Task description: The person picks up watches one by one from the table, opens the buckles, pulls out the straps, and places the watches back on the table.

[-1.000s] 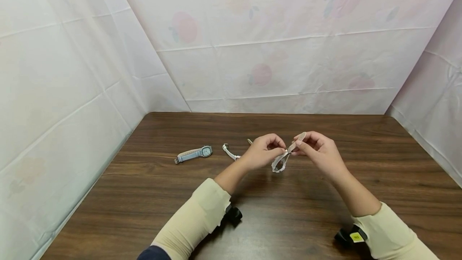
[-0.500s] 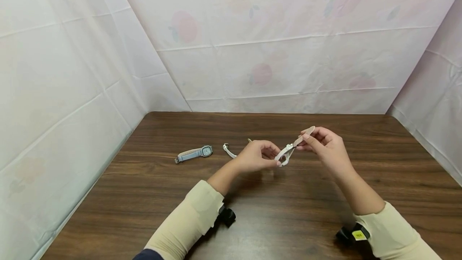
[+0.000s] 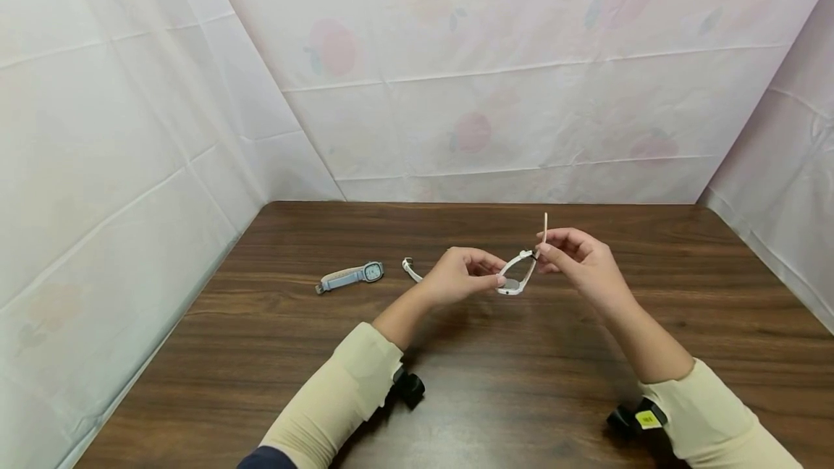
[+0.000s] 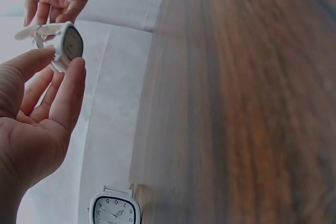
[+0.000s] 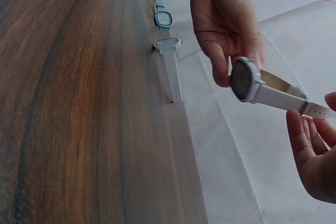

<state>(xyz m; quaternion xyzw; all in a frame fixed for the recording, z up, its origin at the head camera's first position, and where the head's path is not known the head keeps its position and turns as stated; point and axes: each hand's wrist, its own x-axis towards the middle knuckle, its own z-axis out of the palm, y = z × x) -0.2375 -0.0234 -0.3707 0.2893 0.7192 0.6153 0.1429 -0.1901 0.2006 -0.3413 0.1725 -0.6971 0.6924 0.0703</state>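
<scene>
A white wristwatch [image 3: 511, 286] is held in the air between both hands, its strap looped through the buckle [image 5: 304, 107]. My left hand [image 3: 456, 277] pinches the case between thumb and fingers, as the left wrist view shows at the watch's white case [image 4: 69, 48]. With thumb and fingers, my right hand [image 3: 586, 263] grips the strap near the buckle, and the strap's loose end [image 3: 545, 226] points up past the fingers. In the right wrist view, the dark-looking face [image 5: 241, 80] is turned away from the right hand.
A second white watch [image 5: 171, 69] lies on the brown wooden table [image 3: 508, 382], partly hidden behind the left hand in the head view. Left of it lies a light blue watch [image 3: 348, 277]. Pale printed cloth [image 3: 469, 78] hangs behind and beside the table.
The held watch has risen slightly and turned, its loop opening wider and its strap end now upright. My left hand has shifted from near the buckle down to the case.
</scene>
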